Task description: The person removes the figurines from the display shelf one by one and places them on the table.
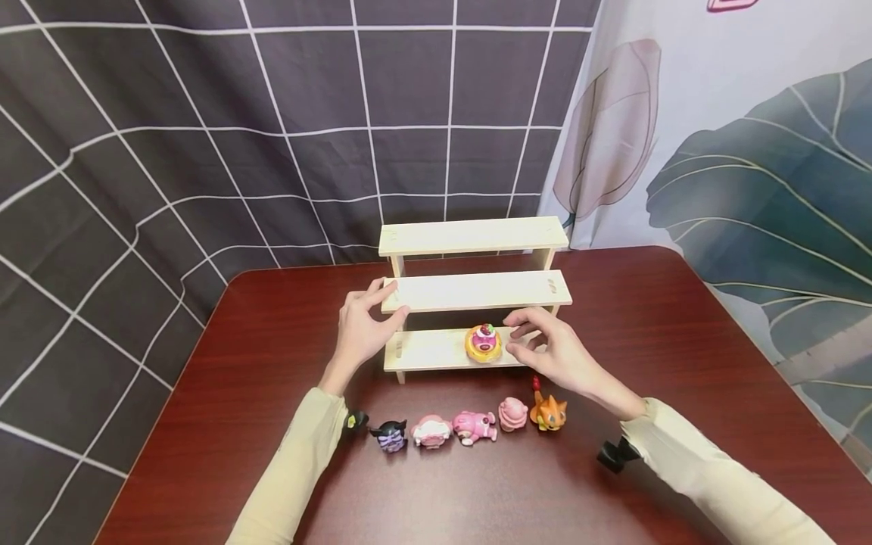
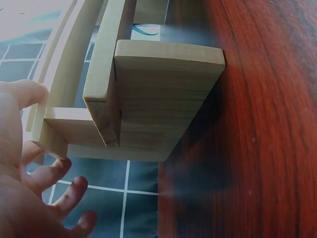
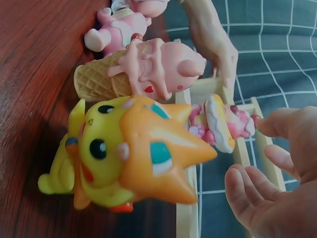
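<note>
A three-tier wooden display shelf [image 1: 470, 291] stands on the table. My left hand [image 1: 364, 322] grips the left end of its middle tier, thumb at the front edge and a finger on top. The left wrist view shows the thumb and fingers on either side of that board's end [image 2: 52, 134]. A pink figurine with a yellow ring around it [image 1: 484, 344] stands on the lowest tier. Just right of it, my right hand [image 1: 552, 352] has loosely bent fingers with nothing between them. In the right wrist view the same ringed figurine [image 3: 218, 124] is close to the fingertips.
In front of the shelf lies a row of toys: a black-and-purple figurine [image 1: 390, 436], a white-and-pink one [image 1: 431, 431], a pink bear [image 1: 473, 427], a pink ice-cream-cone toy [image 1: 513, 414] and an orange-hooded yellow figurine [image 1: 549, 413]. A grid-patterned curtain [image 1: 306, 136] hangs behind.
</note>
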`<action>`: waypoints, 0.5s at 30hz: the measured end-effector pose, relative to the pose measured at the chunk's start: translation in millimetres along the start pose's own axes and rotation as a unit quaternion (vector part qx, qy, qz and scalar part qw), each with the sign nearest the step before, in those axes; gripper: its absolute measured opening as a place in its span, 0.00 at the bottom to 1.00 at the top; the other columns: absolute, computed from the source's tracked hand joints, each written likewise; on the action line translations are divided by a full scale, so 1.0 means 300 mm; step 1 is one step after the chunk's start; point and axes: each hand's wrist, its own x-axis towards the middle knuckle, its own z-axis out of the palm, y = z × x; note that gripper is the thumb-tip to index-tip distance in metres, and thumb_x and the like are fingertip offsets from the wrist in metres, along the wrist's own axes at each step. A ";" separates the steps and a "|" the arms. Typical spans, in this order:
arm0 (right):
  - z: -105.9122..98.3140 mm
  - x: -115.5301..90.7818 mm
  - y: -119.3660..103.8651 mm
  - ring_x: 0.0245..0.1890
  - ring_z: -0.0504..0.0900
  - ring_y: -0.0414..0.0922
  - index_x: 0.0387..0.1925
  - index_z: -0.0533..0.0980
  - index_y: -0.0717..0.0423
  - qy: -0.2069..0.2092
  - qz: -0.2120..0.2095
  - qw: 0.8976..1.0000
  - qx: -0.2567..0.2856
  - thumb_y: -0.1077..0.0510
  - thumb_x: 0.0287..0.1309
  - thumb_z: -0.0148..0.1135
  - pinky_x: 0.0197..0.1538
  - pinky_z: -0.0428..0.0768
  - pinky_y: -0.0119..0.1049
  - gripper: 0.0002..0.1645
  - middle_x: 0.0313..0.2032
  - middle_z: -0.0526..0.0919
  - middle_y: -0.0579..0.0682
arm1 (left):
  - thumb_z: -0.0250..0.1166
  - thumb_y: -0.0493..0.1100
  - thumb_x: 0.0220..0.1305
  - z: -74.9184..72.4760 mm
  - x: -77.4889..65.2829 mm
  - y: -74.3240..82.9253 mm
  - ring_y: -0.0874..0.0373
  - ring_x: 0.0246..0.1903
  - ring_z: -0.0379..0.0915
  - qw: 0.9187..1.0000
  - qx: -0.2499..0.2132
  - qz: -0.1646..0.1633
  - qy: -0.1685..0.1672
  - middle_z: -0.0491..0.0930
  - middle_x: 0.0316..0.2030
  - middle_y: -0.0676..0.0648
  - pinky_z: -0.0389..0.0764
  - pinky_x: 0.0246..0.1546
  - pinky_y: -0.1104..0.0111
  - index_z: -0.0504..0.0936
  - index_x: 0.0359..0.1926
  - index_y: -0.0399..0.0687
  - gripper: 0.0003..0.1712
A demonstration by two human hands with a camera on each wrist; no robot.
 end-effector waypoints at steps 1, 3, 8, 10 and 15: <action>0.005 0.005 0.003 0.40 0.85 0.51 0.47 0.77 0.63 -0.002 0.000 1.000 0.003 0.71 0.52 0.72 0.36 0.82 0.42 0.20 0.44 0.82 0.56 | 0.75 0.50 0.55 -0.001 0.001 0.001 0.45 0.49 0.70 1.000 0.000 0.000 0.000 0.76 0.62 0.43 0.68 0.45 0.49 0.84 0.58 0.51 0.28; 0.016 0.015 0.007 0.40 0.85 0.52 0.48 0.77 0.63 -0.005 0.001 1.000 0.008 0.70 0.53 0.72 0.36 0.82 0.43 0.20 0.45 0.82 0.56 | 0.74 0.49 0.56 -0.002 0.002 0.002 0.45 0.50 0.70 1.000 -0.001 0.000 -0.001 0.76 0.62 0.42 0.68 0.46 0.49 0.84 0.58 0.51 0.28; 0.038 0.032 0.014 0.41 0.84 0.53 0.49 0.77 0.64 -0.013 0.016 1.000 0.021 0.70 0.52 0.73 0.38 0.83 0.44 0.21 0.45 0.82 0.56 | 0.74 0.50 0.56 -0.004 0.001 0.003 0.44 0.50 0.69 1.000 -0.001 -0.005 -0.005 0.76 0.62 0.42 0.68 0.46 0.48 0.84 0.59 0.51 0.28; 0.046 0.037 0.014 0.41 0.84 0.52 0.49 0.77 0.63 -0.017 0.022 0.999 0.027 0.70 0.51 0.73 0.38 0.83 0.42 0.22 0.45 0.82 0.56 | 0.74 0.50 0.56 -0.004 0.001 0.002 0.45 0.51 0.69 1.000 0.000 -0.007 -0.007 0.76 0.63 0.43 0.68 0.47 0.48 0.84 0.59 0.52 0.28; 0.059 0.044 0.018 0.40 0.82 0.52 0.49 0.77 0.64 -0.021 0.024 0.999 0.037 0.73 0.47 0.74 0.37 0.83 0.43 0.25 0.44 0.81 0.55 | 0.74 0.50 0.56 0.000 0.000 -0.003 0.46 0.51 0.69 1.000 0.002 -0.006 -0.007 0.76 0.63 0.43 0.68 0.47 0.49 0.84 0.59 0.52 0.28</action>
